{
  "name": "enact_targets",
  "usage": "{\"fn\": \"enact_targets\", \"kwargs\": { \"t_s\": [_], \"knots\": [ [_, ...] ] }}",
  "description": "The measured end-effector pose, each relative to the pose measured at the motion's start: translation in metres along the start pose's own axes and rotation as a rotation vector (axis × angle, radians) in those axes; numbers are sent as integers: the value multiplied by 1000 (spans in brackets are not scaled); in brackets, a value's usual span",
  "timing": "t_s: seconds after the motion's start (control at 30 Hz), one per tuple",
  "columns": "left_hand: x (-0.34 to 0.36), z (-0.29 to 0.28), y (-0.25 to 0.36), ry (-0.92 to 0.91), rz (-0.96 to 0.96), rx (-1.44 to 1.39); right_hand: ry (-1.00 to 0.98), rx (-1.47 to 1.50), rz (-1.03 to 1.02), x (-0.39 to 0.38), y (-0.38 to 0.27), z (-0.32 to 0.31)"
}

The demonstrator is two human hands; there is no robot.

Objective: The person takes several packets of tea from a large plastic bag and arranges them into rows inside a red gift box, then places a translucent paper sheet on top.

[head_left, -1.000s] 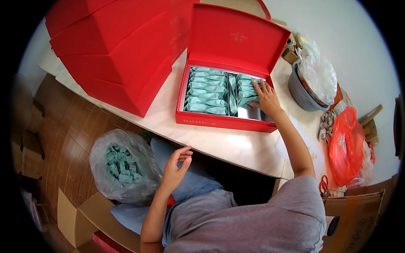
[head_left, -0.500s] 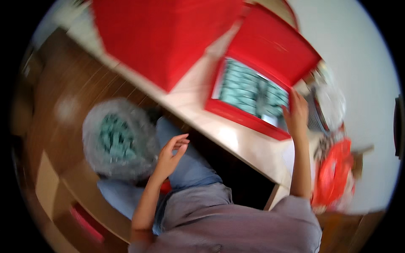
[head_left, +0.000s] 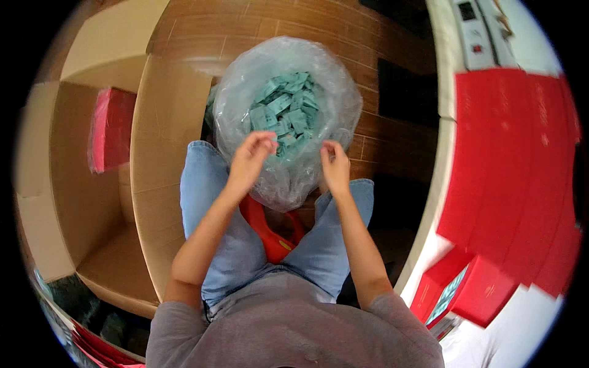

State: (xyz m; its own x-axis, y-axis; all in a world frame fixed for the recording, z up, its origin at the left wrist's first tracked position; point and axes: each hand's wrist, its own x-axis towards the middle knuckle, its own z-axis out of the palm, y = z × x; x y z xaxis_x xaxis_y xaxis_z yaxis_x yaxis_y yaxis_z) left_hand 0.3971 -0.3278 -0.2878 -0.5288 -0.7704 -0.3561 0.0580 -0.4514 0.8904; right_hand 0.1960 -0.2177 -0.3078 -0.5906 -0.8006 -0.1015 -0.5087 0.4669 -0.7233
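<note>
Green sachets (head_left: 297, 120) in clear plastic bag (head_left: 334, 80): likely light, slippery; pinch edges. Left hand (head_left: 248, 161), right hand (head_left: 335, 168) above, fingers curled; can't tell if either grip's loaded.

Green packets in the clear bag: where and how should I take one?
Probably pinch an upper green packet by two opposite edges, coming from above through the open clear bag: the packet's broad face lies uncovered, facing up.

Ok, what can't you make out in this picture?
Head view:
Teal packets: lower ones in the plastic bag hidden under upper ones.
Left hand: fingers blurred; can't tell whether they grip a packet.
Open red box: contents mostly hidden by its near side.
Pale device: cut off by top edge.
</note>
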Motion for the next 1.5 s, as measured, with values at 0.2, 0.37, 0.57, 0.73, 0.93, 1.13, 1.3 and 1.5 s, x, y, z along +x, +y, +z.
{"fn": "enact_targets", "kwargs": {
  "t_s": [0.2, 0.37, 0.57, 0.73, 0.93, 1.13, 1.3, 1.5],
  "knots": [
    [117, -40, 13, 333, -80, -111, -376, -286, 301, 128, 100, 119],
    [151, -53, 8, 404, -222, -244, -458, -355, 349, 138, 137, 208],
    [152, -67, 4, 432, -289, -359, -603, -375, 259, 147, 105, 256],
    [157, -59, 8, 409, -318, -408, -627, -464, 66, 140, 124, 275],
    [151, -66, 1, 412, -305, -397, -368, 66, 207, 110, 72, 221],
    [148, -63, -5, 318, -299, -266, -298, 523, 522, 92, 37, 96],
    [137, -39, -8, 83, -371, -209, -175, 934, 612, 52, -7, 23],
    [64, 16, 2, -414, -305, -728, -183, 1240, 505, -8, -55, -21]
  ]
}}
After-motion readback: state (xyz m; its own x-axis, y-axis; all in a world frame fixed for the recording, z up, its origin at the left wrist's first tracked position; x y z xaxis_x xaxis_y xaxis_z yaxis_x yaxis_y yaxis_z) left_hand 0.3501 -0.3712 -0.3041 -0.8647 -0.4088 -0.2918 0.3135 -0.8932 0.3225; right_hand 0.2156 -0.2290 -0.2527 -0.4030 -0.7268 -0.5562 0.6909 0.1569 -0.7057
